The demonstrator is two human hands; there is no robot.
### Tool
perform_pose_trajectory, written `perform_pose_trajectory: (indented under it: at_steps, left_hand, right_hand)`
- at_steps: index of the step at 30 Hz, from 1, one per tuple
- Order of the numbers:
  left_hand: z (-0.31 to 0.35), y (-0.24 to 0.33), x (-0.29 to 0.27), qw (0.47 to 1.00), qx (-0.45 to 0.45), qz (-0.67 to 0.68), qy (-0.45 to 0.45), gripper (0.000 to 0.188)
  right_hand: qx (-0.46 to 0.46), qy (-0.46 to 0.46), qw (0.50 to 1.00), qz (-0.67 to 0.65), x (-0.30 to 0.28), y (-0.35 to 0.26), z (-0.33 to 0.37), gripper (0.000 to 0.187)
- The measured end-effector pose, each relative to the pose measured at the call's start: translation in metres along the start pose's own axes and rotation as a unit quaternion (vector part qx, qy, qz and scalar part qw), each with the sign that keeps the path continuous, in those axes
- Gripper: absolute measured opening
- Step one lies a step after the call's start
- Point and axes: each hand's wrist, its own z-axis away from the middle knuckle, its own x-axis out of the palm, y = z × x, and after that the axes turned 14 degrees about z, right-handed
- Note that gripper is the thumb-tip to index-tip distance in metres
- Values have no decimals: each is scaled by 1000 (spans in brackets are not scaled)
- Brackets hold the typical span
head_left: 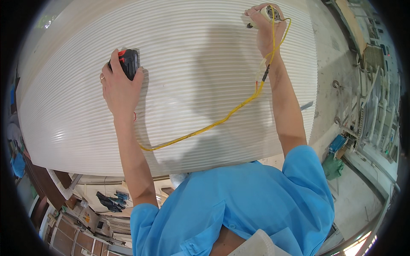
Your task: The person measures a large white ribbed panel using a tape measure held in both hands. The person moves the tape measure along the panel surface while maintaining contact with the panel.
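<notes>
My left hand [121, 91] is closed around a black power tool battery pack [130, 64] with red parts, over the left part of a white ribbed sheet [188, 94]. Toward the far right edge, my right hand [268, 36] grips a small round pale device [269, 13] that looks like a motor; fingers hide part of it. Yellow wires [283, 37] loop from the device past my right wrist. They join a yellow cable [205, 128] with a dark taped section, which runs across the sheet and passes under my left forearm, where its end is hidden.
A thin grey flat piece [306, 105] lies at the sheet's right edge. Beyond stand metal racks [378, 102], with a green bag [333, 166] and a blue box [338, 144] nearby. Below left are a pale pipe frame [60, 185] and a dark crumpled item [110, 202].
</notes>
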Motion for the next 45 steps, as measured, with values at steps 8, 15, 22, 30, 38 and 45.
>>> perform_pose_trajectory:
  at_steps: [8, 15, 22, 30, 38, 45]
  left_hand:
    - [-2, 2, -2, 1000, -24, 0, -19, 83]
    - [-2, 3, -1, 1000, -15, 8, -2, 82]
    - [-4, 3, -1, 999, -29, -8, -12, 82]
    - [-5, 0, 1, 1000, -9, 1, -4, 82]
    - [-4, 1, 0, 1000, -9, 1, 3, 82]
    - [-5, 2, 0, 1000, -8, 0, 3, 81]
  right_hand:
    - [11, 6, 1000, 28, 3, -4, 3, 14]
    - [-9, 29, 998, 63, -3, -10, -7, 15]
    - [-25, 24, 999, 6, 5, -1, -10, 17]
    - [14, 20, 999, 48, 7, -7, -15, 18]
    - [-59, 34, 998, -1, 4, 0, -23, 15]
    - [-28, 13, 996, -78, 20, 10, -25, 14]
